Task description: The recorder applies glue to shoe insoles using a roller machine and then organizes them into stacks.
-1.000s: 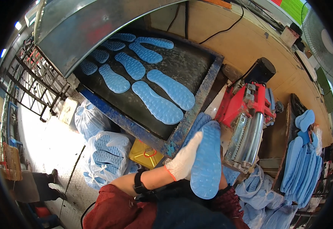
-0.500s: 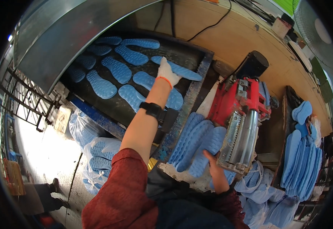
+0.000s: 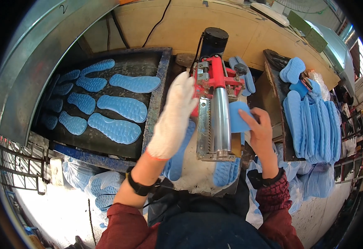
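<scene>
"Where was the blue insole (image 3: 236,119)?"

"I had it at the right side of the metal roller (image 3: 221,120), its face nearly smooth and its far edge hidden behind the cylinder. I couldn't tell whether it was caught in the rollers."

"And the right hand (image 3: 262,129)?"

"Bare, and closed to a pinch on the outer edge of that insole. One digit lay across the upper face, the others were bent; I couldn't see what pressed from below."

"The left hand (image 3: 174,112)?"

"In a white glove, open and flat, fingers stretched out together and nothing in its grip that I could see. It hung over the left side of the red machine frame (image 3: 218,68); whether the fingertips touched it, my view didn't show."

"What was around them?"

"I saw a pile of insoles (image 3: 175,165) partly under the left wrist, and another bunch (image 3: 226,171) below the roller's near end. Farther left, textured insoles lay spread in a black tray (image 3: 158,85); to the right, a long row of insoles (image 3: 314,124) leaned together on a board."
</scene>
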Tool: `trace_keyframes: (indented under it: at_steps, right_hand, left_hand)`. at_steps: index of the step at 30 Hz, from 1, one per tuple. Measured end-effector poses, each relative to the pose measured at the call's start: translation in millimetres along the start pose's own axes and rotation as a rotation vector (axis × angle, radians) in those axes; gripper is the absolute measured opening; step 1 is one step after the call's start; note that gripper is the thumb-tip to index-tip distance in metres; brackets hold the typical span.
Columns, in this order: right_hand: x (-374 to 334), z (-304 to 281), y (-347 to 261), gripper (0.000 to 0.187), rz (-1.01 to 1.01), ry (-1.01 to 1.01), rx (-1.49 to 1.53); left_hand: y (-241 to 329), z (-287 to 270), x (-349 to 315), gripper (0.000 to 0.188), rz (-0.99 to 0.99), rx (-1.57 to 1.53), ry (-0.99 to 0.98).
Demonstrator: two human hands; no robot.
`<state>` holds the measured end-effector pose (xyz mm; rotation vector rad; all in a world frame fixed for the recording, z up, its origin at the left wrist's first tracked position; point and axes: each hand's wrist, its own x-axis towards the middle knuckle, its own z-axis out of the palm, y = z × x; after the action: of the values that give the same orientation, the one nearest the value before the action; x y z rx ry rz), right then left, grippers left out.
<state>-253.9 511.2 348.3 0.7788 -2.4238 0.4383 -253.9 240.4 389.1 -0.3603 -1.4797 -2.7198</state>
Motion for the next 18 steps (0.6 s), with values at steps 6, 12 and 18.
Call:
trace_keyframes:
  at_steps: [6, 12, 18]
  right_hand:
    - [-52.2, 12.9, -32.5, 0.042, 0.411, 0.275, 0.679]
    - [-121.0, 74.9, -26.6, 0.028, 0.757, 0.086, 0.51]
    - [-150.7, 138.7, -39.3, 0.047, 0.253, -0.241, -0.069]
  left_hand:
    - [-33.2, -9.8, 5.7, 0.076, 0.132, 0.38, -0.128]
    - [-82.6, -69.6, -28.7, 0.074, 0.09, 0.573, -0.06]
    - [-62.0, -86.7, -89.4, 0.067, -0.315, 0.362, 0.0]
